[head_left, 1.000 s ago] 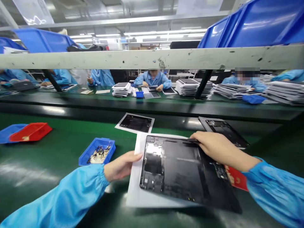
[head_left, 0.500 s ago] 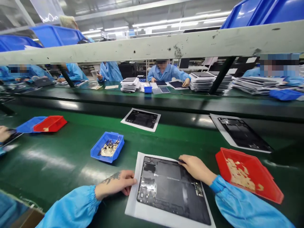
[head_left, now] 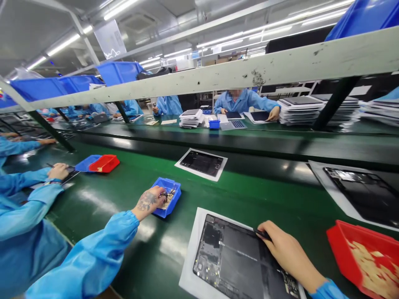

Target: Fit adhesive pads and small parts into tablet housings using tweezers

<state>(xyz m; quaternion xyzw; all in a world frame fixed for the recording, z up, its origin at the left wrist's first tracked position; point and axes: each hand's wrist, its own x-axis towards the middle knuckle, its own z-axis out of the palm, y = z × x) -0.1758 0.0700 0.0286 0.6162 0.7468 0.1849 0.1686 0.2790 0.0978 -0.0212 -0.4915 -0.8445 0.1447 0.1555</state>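
My left hand reaches over a small blue plastic tray, its fingertips among the dark and gold small parts inside. I cannot tell whether those fingers hold anything. My right hand rests on a black tablet back housing, which lies on a white sheet. A thin black tool sticks out from my right fingers, its tip on the housing. A red tray with gold flakes sits to the right of that hand.
A co-worker's blue-sleeved arms reach in at the left, one hand on a dark tablet. Further tablet housings on white sheets lie on the green belt. A grey beam crosses above, with stacked tablets beyond.
My left hand has left the sheet's edge and moved into the blue tray. The view has swung, shifting the belt items to the right. My right hand stays on the housing.
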